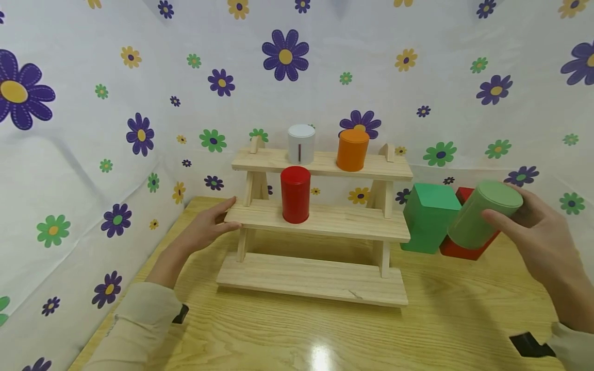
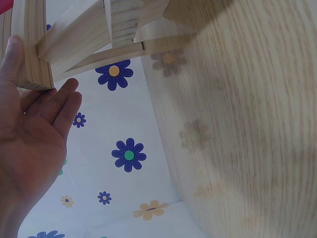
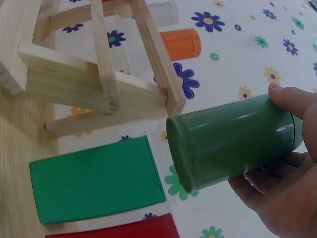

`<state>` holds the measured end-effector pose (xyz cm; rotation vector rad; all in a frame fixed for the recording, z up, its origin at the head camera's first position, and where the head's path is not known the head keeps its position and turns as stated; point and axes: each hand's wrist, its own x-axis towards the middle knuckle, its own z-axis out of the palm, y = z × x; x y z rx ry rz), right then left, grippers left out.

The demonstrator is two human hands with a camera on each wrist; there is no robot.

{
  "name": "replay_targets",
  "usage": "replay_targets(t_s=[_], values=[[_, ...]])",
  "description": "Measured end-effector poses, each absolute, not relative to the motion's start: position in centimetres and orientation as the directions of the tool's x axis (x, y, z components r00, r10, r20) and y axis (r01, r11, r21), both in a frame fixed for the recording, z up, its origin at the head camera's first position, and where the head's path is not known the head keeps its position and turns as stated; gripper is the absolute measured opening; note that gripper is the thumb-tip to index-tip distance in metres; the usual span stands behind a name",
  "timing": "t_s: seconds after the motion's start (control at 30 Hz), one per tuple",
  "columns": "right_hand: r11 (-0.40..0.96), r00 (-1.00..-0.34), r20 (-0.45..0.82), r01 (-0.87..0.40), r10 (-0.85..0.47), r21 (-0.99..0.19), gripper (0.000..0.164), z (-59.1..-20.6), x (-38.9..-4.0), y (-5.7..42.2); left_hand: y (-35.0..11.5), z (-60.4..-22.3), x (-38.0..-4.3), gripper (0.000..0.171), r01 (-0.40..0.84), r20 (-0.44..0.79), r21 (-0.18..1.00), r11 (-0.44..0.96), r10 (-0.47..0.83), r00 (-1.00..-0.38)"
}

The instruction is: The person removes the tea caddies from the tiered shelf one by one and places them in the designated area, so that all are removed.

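Note:
A light green canister [image 1: 482,219] is tilted in the grip of my right hand [image 1: 547,232], thumb on one side and fingers on the other near its lid. In the right wrist view the canister [image 3: 233,141] is off the table beside the shelf. My left hand [image 1: 206,226] pinches the left end of the middle tier of a three-tier wooden shelf [image 1: 348,221], thumb above and fingers beneath. A red canister [image 1: 295,196] stands on that middle tier. White [image 1: 301,145] and orange [image 1: 352,150] canisters stand on the top tier.
A green box [image 1: 429,216] and a red box [image 1: 464,250] stand right of the shelf, the red one partly hidden behind the held canister. The wooden table [image 1: 278,330] extends in front. Flower-patterned cloth [image 1: 325,67] hangs behind and along the left.

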<state>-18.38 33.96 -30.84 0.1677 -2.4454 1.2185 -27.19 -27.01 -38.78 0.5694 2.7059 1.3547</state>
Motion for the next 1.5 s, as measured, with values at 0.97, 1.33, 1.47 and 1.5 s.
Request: replay_targets(t_s=[0.97,1.33,1.47,1.5], values=[[0.561,-0.927,0.357,-0.236,0.114,-0.794,0.069,-36.9,-18.3,39.9,-27.0,-38.7,-27.1,0.082,0.312,0.118,0.781,0.541,0.363,-0.924],[0.621,-0.959,0.269,-0.159,0.087,-0.767,0.071,-39.1,-19.1,41.1,-27.0,-38.8,-27.1,0.082,0.314,0.120,0.770,0.556,0.358,-0.926],[0.654,-0.967,0.240,-0.124,0.091,-0.746,0.073,-39.7,-19.0,41.2,-27.0,-38.8,-27.1,0.082,0.318,0.123,0.766,0.558,0.358,-0.925],[0.660,-0.968,0.232,-0.116,0.090,-0.742,0.073,-39.8,-18.9,41.2,-27.0,-38.8,-27.1,0.083,0.320,0.124,0.766,0.558,0.360,-0.925]])
